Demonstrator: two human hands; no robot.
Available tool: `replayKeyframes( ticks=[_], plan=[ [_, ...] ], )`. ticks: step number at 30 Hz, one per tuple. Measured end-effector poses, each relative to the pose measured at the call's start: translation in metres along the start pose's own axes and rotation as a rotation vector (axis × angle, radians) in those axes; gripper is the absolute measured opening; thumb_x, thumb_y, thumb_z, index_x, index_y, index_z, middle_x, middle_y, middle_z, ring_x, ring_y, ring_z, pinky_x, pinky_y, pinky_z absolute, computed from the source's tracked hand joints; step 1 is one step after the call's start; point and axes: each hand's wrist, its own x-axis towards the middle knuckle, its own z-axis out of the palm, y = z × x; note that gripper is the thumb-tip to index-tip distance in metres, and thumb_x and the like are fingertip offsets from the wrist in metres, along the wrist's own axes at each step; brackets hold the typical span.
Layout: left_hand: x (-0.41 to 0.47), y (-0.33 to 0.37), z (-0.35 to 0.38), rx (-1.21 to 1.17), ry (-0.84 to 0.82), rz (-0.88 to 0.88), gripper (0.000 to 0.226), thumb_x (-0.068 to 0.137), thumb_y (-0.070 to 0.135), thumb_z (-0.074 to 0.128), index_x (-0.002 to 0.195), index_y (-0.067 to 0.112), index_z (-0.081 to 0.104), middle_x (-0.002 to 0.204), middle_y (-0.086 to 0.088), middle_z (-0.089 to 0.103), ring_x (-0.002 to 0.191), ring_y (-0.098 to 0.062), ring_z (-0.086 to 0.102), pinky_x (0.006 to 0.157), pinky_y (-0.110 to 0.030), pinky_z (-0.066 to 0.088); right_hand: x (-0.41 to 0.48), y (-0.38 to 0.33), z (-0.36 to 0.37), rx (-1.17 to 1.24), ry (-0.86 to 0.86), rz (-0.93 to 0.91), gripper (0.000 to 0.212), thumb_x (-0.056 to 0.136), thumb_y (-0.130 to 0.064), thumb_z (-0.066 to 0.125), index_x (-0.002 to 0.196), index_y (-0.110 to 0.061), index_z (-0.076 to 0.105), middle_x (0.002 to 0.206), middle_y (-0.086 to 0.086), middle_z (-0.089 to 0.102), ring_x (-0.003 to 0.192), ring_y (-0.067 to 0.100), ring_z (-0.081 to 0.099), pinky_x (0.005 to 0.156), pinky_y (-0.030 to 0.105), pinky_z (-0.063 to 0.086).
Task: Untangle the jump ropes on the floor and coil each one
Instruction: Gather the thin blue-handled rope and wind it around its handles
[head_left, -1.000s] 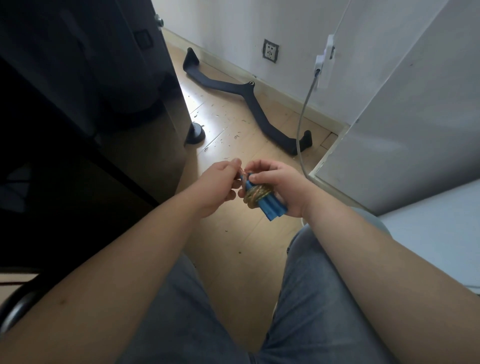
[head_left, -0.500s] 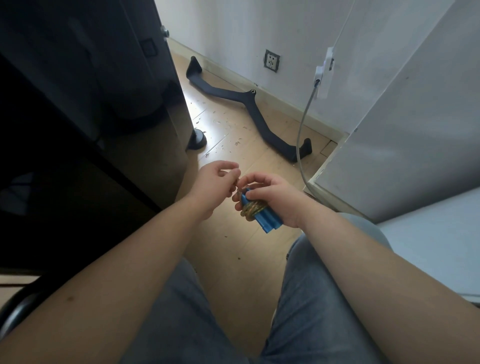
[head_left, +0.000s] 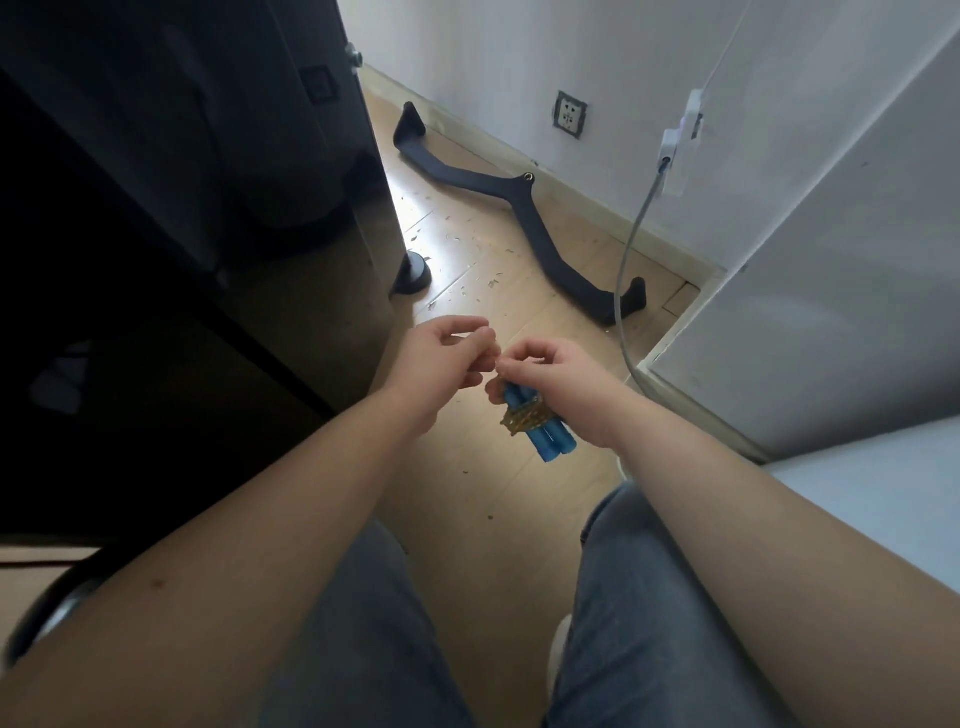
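Both forearms extended, left hand (head_left: 441, 358) fingers curled, right hand (head_left: 553, 376) gripping bundled jump rope (head_left: 545, 436)

Upper ends of blue foam jump-rope handles (head_left: 545, 439) hidden inside right hand (head_left: 556, 371). Gold cord wrap (head_left: 524, 417): strand count too fine to tell. Left hand (head_left: 441, 358) fingertips: contact with cord unclear.

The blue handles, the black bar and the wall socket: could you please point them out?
blue handles (head_left: 551, 440): head view, free lower ends
black bar (head_left: 514, 196): head view, its middle bend
wall socket (head_left: 571, 115): head view, faceplate centre
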Motion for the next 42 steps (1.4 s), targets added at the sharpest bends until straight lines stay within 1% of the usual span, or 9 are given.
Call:
replayKeyframes(
  ticks=[3, 5, 8, 16, 23, 27, 33, 39, 42],
  plan=[
    [-0.005, 0.025, -0.007, -0.010, 0.002, -0.041, 0.029, 0.094, 0.017, 0.069, 0.123, 0.017, 0.067, 0.095, -0.001, 0.076, 0.084, -0.010, 0.075, 0.071, -0.021, 0.059, 0.004, -0.017, 0.003, -0.014, 0.112, 0.065, 0.033, 0.084, -0.032, 0.076, 0.111, -0.023, 0.058, 0.095, 0.005, 0.076, 0.092, 0.023, 0.074, 0.086, 0.044, 0.062],
    [-0.015, 0.049, -0.012, -0.006, -0.030, -0.082, 0.031, 0.093, 0.015, 0.070, 0.123, 0.016, 0.067, 0.101, -0.001, 0.075, 0.085, -0.009, 0.075, 0.073, -0.021, 0.060, -0.001, -0.039, 0.006, -0.044, 0.151, 0.089, 0.027, 0.083, -0.033, 0.075, 0.106, -0.027, 0.063, 0.095, 0.002, 0.074, 0.091, 0.020, 0.074, 0.083, 0.041, 0.062],
    [-0.038, 0.092, -0.023, 0.008, -0.052, -0.114, 0.032, 0.091, 0.014, 0.072, 0.123, 0.017, 0.068, 0.105, 0.002, 0.074, 0.089, -0.008, 0.075, 0.076, -0.021, 0.060, -0.022, -0.084, 0.009, -0.082, 0.196, 0.080, 0.010, 0.090, -0.029, 0.070, 0.098, -0.024, 0.069, 0.093, -0.001, 0.073, 0.091, 0.017, 0.072, 0.083, 0.037, 0.062],
    [-0.104, 0.241, -0.065, 0.010, -0.089, -0.097, 0.029, 0.091, 0.011, 0.072, 0.119, 0.019, 0.070, 0.105, 0.005, 0.073, 0.097, -0.008, 0.071, 0.083, -0.024, 0.060, -0.099, -0.236, 0.004, -0.089, 0.167, 0.052, 0.009, 0.090, -0.023, 0.071, 0.098, -0.019, 0.073, 0.094, -0.001, 0.073, 0.090, 0.015, 0.070, 0.068, 0.022, 0.056],
    [-0.152, 0.372, -0.087, 0.114, -0.055, -0.038, 0.016, 0.093, 0.024, 0.070, 0.107, 0.031, 0.069, 0.102, 0.010, 0.071, 0.099, -0.010, 0.068, 0.083, -0.028, 0.060, -0.159, -0.359, -0.003, -0.133, 0.119, -0.054, 0.005, 0.090, -0.019, 0.069, 0.092, -0.023, 0.072, 0.090, -0.004, 0.073, 0.094, 0.014, 0.070, 0.088, 0.035, 0.057],
    [-0.173, 0.430, -0.095, 0.147, -0.037, -0.031, 0.012, 0.093, 0.031, 0.069, 0.105, 0.032, 0.068, 0.100, 0.010, 0.071, 0.099, -0.009, 0.068, 0.084, -0.028, 0.060, -0.185, -0.419, -0.008, -0.188, 0.104, -0.122, 0.005, 0.093, -0.015, 0.065, 0.094, -0.018, 0.070, 0.098, 0.005, 0.071, 0.098, 0.018, 0.069, 0.088, 0.034, 0.058],
    [-0.199, 0.501, -0.097, 0.160, -0.003, -0.037, 0.015, 0.099, 0.032, 0.061, 0.108, 0.021, 0.065, 0.097, 0.003, 0.068, 0.092, -0.011, 0.066, 0.078, -0.025, 0.057, -0.207, -0.487, -0.028, -0.083, 0.068, -0.205, 0.003, 0.089, -0.018, 0.070, 0.091, -0.017, 0.072, 0.094, 0.008, 0.072, 0.096, 0.025, 0.071, 0.089, 0.045, 0.060],
    [-0.208, 0.544, -0.111, 0.248, 0.021, 0.024, 0.016, 0.098, 0.035, 0.060, 0.102, 0.019, 0.064, 0.095, -0.004, 0.069, 0.088, -0.017, 0.069, 0.079, -0.030, 0.060, -0.215, -0.546, -0.025, -0.186, -0.001, -0.311, 0.007, 0.094, -0.011, 0.064, 0.090, -0.012, 0.069, 0.090, 0.008, 0.069, 0.091, 0.023, 0.071, 0.089, 0.042, 0.060],
    [-0.200, 0.562, -0.126, 0.237, 0.053, 0.057, 0.017, 0.097, 0.036, 0.062, 0.100, 0.019, 0.064, 0.091, -0.003, 0.069, 0.080, -0.014, 0.067, 0.070, -0.025, 0.056, -0.213, -0.571, -0.021, -0.188, 0.038, -0.330, 0.009, 0.092, -0.009, 0.065, 0.087, -0.015, 0.070, 0.091, 0.011, 0.071, 0.091, 0.025, 0.071, 0.089, 0.042, 0.060]
  ],
)
